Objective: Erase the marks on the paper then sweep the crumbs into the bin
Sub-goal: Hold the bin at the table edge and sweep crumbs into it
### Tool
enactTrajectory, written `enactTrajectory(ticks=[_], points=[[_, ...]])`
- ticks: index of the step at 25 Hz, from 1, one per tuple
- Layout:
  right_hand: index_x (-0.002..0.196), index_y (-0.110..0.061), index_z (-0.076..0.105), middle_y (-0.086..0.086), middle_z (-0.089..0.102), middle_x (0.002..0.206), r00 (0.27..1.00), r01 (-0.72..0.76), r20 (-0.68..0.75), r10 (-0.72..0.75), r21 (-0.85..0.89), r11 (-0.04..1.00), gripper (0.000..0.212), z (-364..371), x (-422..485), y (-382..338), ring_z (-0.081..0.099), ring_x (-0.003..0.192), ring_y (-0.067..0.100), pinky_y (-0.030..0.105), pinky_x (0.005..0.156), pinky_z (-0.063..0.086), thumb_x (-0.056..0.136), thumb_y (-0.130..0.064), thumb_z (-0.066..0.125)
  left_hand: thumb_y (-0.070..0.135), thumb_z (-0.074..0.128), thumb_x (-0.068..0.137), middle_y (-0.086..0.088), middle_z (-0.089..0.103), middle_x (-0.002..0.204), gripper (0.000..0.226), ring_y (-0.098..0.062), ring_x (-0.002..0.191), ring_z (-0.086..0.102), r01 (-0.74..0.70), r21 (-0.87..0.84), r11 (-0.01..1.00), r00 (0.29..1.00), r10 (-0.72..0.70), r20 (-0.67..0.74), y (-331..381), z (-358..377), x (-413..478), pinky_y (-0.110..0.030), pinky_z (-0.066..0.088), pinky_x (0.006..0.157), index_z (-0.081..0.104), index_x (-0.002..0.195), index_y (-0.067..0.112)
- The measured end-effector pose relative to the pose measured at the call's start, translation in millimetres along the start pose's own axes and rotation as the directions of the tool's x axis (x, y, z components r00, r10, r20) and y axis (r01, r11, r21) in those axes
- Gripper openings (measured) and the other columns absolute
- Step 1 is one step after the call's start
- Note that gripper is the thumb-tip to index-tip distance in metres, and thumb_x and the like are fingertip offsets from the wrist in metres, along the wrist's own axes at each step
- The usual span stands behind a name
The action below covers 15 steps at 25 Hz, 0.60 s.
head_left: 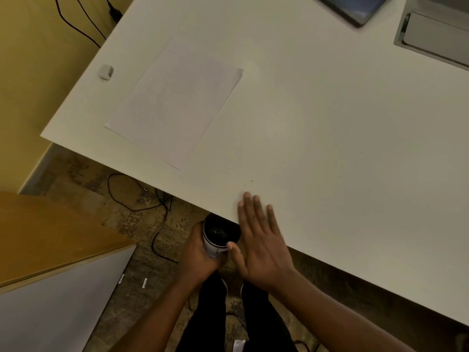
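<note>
A white sheet of paper lies flat near the left corner of the white table, with no marks that I can make out. A small white eraser rests beside it at the table's left edge. My left hand grips a small white bin with a dark inside, held just below the table's near edge. My right hand lies flat with fingers spread on the table edge, right beside the bin. A few tiny dark crumbs sit just beyond its fingertips.
A dark tablet and a grey cable hatch lie at the far right of the table. Black cables trail over the floor under the table. A wooden cabinet stands at the lower left.
</note>
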State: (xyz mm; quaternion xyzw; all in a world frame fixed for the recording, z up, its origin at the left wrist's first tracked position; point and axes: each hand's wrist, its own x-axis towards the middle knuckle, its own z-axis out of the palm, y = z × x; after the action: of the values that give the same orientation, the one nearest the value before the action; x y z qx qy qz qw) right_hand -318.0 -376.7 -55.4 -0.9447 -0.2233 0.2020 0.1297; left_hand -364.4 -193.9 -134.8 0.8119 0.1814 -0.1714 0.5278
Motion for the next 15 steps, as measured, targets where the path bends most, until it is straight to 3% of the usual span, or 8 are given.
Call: enactTrajectory(ticks=[2,3,5,8,13,15], points=[[0.159,-0.009,-0.007,0.012,-0.017,0.167,0.996,0.091,-0.026,-0.091,-0.013,0.996,0.081,-3,6,1,-0.019,0.154,0.026,0.052,0.126,0.004,0.101,-0.054,0.027,0.047,0.088,0.063,0.024,0.059,0.124,0.085,0.010,0.112,0.059,-0.019,0.005,1.000,1.000,0.019,-0.020,1,-1,3,-0.006,0.049,0.085,0.048,0.136,0.028],[0.159,-0.009,-0.005,0.012,-0.015,0.168,0.995,0.072,-0.070,-0.071,0.002,0.997,0.080,-8,17,11,-0.018,0.155,0.026,0.051,0.126,0.003,0.101,-0.053,0.029,0.043,0.090,0.063,0.022,0.060,0.124,0.085,0.008,0.113,0.060,-0.023,0.006,1.000,0.999,0.023,-0.033,1,-1,4,-0.011,0.051,0.087,0.048,0.136,0.029],[0.159,-0.007,-0.003,0.013,-0.011,0.168,0.985,-0.058,-0.161,0.061,0.023,0.998,0.081,-23,46,38,-0.014,0.155,0.027,0.050,0.126,0.002,0.101,-0.054,0.027,0.028,0.093,0.062,0.020,0.061,0.125,0.086,0.008,0.116,0.059,-0.045,0.010,0.999,0.997,0.045,-0.062,0,-2,5,-0.016,0.053,0.090,0.047,0.134,0.033],[0.159,-0.005,-0.006,0.016,-0.013,0.167,0.975,-0.161,-0.159,0.154,-0.029,0.987,0.085,-32,72,53,-0.015,0.155,0.029,0.051,0.126,0.005,0.100,-0.061,0.020,0.021,0.094,0.062,0.020,0.059,0.127,0.089,0.015,0.117,0.055,-0.064,0.005,0.998,0.996,0.064,-0.067,0,-4,5,-0.006,0.049,0.089,0.046,0.136,0.033],[0.158,-0.008,-0.011,0.014,-0.021,0.166,0.986,0.158,0.050,-0.159,0.019,0.987,0.087,5,22,-26,-0.022,0.154,0.026,0.050,0.127,0.002,0.100,-0.063,0.024,0.049,0.082,0.072,0.021,0.059,0.123,0.076,0.004,0.111,0.060,-0.054,-0.002,0.999,0.997,0.054,-0.051,7,-9,2,-0.004,0.046,0.081,0.048,0.136,0.028],[0.159,-0.009,-0.009,0.011,-0.020,0.167,0.976,0.218,0.027,-0.218,0.006,0.976,0.085,7,12,-31,-0.021,0.154,0.023,0.047,0.126,0.000,0.101,-0.061,0.025,0.061,0.076,0.069,0.024,0.057,0.125,0.080,0.008,0.112,0.058,-0.067,-0.014,0.998,0.997,0.067,-0.048,9,-12,2,-0.006,0.045,0.084,0.046,0.138,0.032]])
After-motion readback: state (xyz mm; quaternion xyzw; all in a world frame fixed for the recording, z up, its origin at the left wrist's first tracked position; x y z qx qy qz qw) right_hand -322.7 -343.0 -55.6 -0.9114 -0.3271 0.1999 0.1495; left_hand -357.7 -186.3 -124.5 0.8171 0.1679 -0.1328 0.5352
